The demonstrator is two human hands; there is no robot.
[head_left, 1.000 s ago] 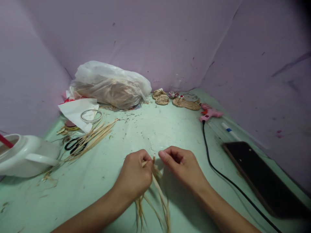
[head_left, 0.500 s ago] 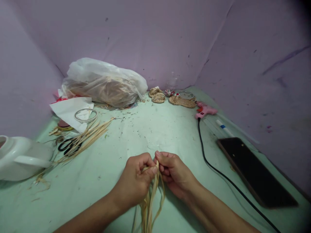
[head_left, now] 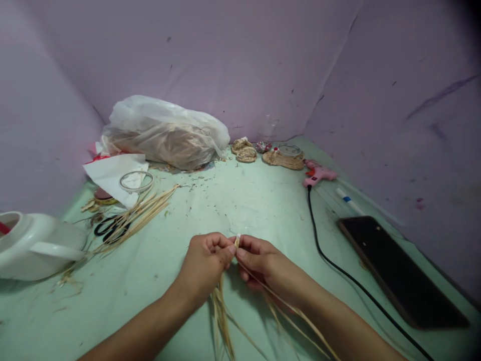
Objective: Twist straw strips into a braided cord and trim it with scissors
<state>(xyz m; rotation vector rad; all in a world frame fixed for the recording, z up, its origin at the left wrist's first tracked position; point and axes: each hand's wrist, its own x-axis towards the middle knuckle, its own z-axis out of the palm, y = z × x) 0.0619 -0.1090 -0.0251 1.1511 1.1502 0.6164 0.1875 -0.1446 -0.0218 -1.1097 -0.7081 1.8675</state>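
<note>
Pale, dry straw-like fibre strands [head_left: 222, 321] hang from between my two hands toward the near edge of the view. My left hand [head_left: 208, 263] is closed, its thumb and forefinger pinching the strands near their gathered top end. Right beside it, my right hand [head_left: 265, 263] pinches the same end, where a small whitish tip sticks up between the fingertips. Some strands drop below my left hand, while others run across and under my right wrist. My fingers partly cover the pinched end.
Left lie a white pitcher [head_left: 41, 248], black-handled scissors [head_left: 108, 228], loose strands [head_left: 150, 208], white paper [head_left: 112, 173] and a metal ring [head_left: 122, 181]. Behind sits a plastic bag [head_left: 161, 133]. Right are woven pieces [head_left: 283, 160], a pink glue gun [head_left: 319, 173], its cord [head_left: 334, 268], a marker [head_left: 349, 201] and a phone [head_left: 402, 271].
The strands, which hung in one bundle, are now parted, some lying over toward my right wrist. My right thumb has come down onto the pinched end. The view has shifted slightly.
</note>
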